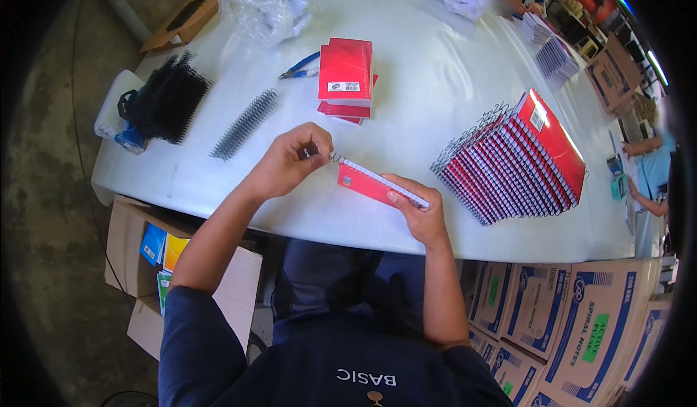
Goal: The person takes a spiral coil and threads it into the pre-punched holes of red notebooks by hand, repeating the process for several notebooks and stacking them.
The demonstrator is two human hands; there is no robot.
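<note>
Red on its cover, the notebook [367,186] spans the space between the two grips. The left grip [294,161] is closed, thumb and fingertips pinching the end of a wire coil [336,158] that juts from the notebook's nearest corner. The right grip [421,211] is clamped on the notebook's opposite end; whether the notebook touches the table [414,109] cannot be told.

Just beyond the left grip, to its left, lies a row of grey coils [245,124]; farther left, black coils [173,98] are heaped together. Straight beyond both grips stands a red pile [345,69], with blue-handled pliers [293,72] just at its left. Clear wrap [265,18] lies well beyond the left grip.

Right of the right grip, a tall stack [508,164] of spiral-bound red notebooks leans. Nearer the body than the left grip, past the table's edge, an open box [123,243] holds blue, yellow and green books [175,250]. Cartons [534,298] stand below, right of the right grip.
</note>
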